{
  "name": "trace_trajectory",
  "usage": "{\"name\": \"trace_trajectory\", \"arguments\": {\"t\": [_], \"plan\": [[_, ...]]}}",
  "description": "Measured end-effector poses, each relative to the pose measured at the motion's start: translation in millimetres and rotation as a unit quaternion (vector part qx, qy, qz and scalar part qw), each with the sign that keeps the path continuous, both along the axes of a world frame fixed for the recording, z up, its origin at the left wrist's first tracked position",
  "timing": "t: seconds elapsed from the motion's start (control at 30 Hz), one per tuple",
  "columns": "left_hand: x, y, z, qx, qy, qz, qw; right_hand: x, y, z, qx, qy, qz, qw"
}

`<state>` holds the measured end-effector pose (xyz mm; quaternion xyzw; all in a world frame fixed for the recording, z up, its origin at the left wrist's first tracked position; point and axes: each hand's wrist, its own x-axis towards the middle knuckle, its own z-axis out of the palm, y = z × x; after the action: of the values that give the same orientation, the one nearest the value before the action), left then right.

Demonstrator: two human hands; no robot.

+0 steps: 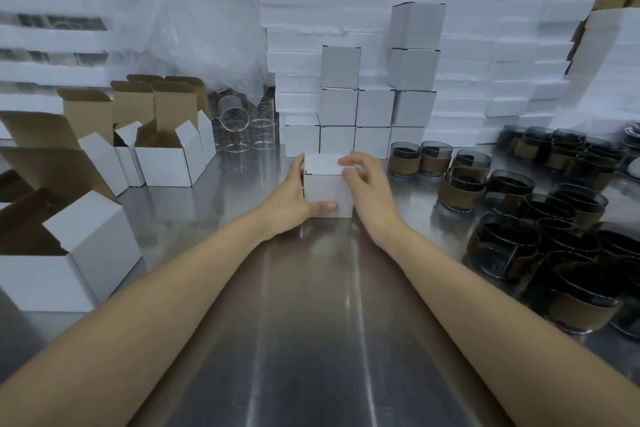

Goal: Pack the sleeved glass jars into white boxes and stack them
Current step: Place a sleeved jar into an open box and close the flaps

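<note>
Person is holding a white box (pixel 327 191) on the counter (pixel 311 322)
Grip-wise, left hand (pixel 290 200) is clamping its left side, right hand (pixel 364 180) is pinching its lid's right edge.

- The left forearm (pixel 156 288) and right forearm (pixel 467 288), both bare, reach forward from the lower corners and converge toward the middle.
- The left hand (pixel 294 198) grips the left side of a closed white box (pixel 325 187): its fingers lie up along that side wall, and its thumb stretches across the lower front face.
- The right hand (pixel 363 180) sits at the box's upper right corner, wrist slightly raised, fingers curled over the top with their tips on the lid, and the thumb against the upper front edge.
</note>
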<state>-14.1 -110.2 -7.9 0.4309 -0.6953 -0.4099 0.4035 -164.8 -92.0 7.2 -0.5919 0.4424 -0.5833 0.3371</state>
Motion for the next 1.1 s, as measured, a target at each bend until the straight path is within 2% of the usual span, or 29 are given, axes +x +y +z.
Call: {"name": "trace_trajectory", "arguments": {"t": [0.07, 0.13, 0.23, 0.3, 0.43, 0.6, 0.77, 0.83, 0.97, 1.1], "plan": [[1.4, -4.8, -0.7, -0.003, 0.085, 0.053, 0.995, -1.9, -2.4, -6.2, 0.041, -0.057, -0.002, 0.998], [5.8, -15.0, -1.0, -0.020, 0.173, 0.136, 0.975, 0.1, -6.6, -10.0, 0.076, -0.094, -0.018, 0.992], [16.4, -42.1, 1.7, -0.047, 0.260, 0.246, 0.932, 5.6, -12.3, -12.8, 0.076, -0.039, -0.046, 0.995], [24.2, -63.1, 3.7, -0.052, 0.278, 0.296, 0.912, 7.3, -14.2, -17.0, 0.067, 0.028, -0.036, 0.997], [27.2, -104.5, 8.8, -0.106, 0.274, 0.328, 0.898, 8.9, -18.1, -21.5, 0.048, 0.136, -0.016, 0.989], [18.9, -141.8, 14.8, -0.195, 0.264, 0.345, 0.879, 12.6, -18.8, -21.6, 0.040, 0.286, -0.002, 0.957], [15.9, -167.8, 15.8, -0.223, 0.262, 0.299, 0.890, 9.4, -16.1, -20.0, 0.053, 0.254, 0.008, 0.966], [15.8, -174.2, 14.3, -0.225, 0.232, 0.273, 0.906, 9.9, -15.0, -19.1, 0.063, 0.252, 0.012, 0.966], [15.5, -179.0, 9.2, -0.232, 0.138, 0.285, 0.920, 10.6, -14.6, -18.7, 0.064, 0.261, 0.003, 0.963], [15.3, -181.3, 7.6, -0.213, 0.111, 0.305, 0.922, 11.0, -15.4, -20.9, 0.053, 0.273, 0.004, 0.961]]}}
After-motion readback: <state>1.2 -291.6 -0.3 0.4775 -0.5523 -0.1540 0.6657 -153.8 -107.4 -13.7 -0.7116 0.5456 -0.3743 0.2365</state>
